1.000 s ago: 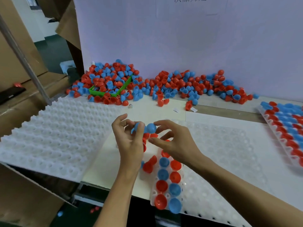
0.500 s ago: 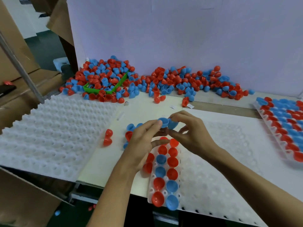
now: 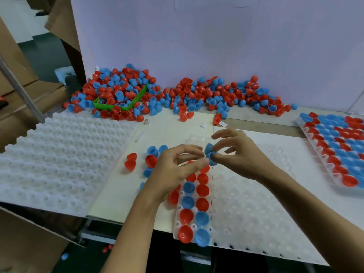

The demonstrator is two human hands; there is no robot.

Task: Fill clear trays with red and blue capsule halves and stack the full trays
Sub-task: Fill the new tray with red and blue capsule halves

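A clear tray (image 3: 256,209) lies in front of me, its two left columns holding red and blue capsule halves (image 3: 195,205). Above its far end, my right hand (image 3: 238,154) pinches two blue capsule halves (image 3: 209,154) that sit joined together. My left hand (image 3: 173,170) reaches in from the left with its fingertips touching the lower blue half. Several loose red and blue halves (image 3: 149,158) lie on the table just left of the tray.
A big heap of red and blue halves (image 3: 177,95) covers a green bin (image 3: 120,107) along the back wall. A stack of empty white trays (image 3: 59,158) fills the left. A full tray (image 3: 338,148) sits at the far right. Cardboard boxes stand left.
Both hands, with the blue halves between them, have shifted right and toward the tray's far end. Loose red and blue halves left of the tray came into sight.
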